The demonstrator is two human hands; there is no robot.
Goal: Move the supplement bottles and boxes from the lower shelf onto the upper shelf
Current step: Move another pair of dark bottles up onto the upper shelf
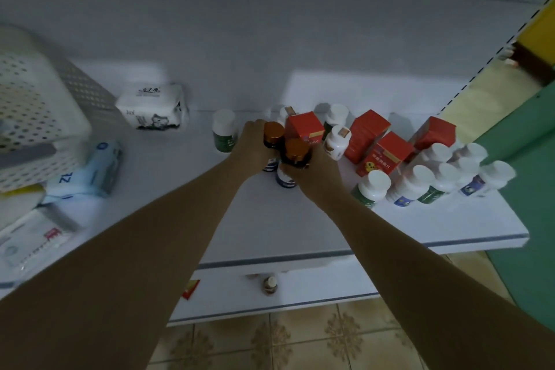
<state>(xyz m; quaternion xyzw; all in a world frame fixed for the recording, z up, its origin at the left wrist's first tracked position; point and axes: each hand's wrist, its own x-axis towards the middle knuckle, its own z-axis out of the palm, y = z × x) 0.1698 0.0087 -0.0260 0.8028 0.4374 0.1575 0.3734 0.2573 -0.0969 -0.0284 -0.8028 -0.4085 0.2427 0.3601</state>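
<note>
the upper shelf (270,219) lies bare along its front edge and between the tissue pack (153,106) and a lone green-labelled bottle (223,131). red boxes (368,135) and white-capped bottles (435,174) crowd the right; a perforated basket (36,120) blocks the left.

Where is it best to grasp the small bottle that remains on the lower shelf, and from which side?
Grip the small bottle around its body just under the pale cap, coming from the front: it stands upright, and the upper shelf overhangs it, blocking a top approach.
</note>
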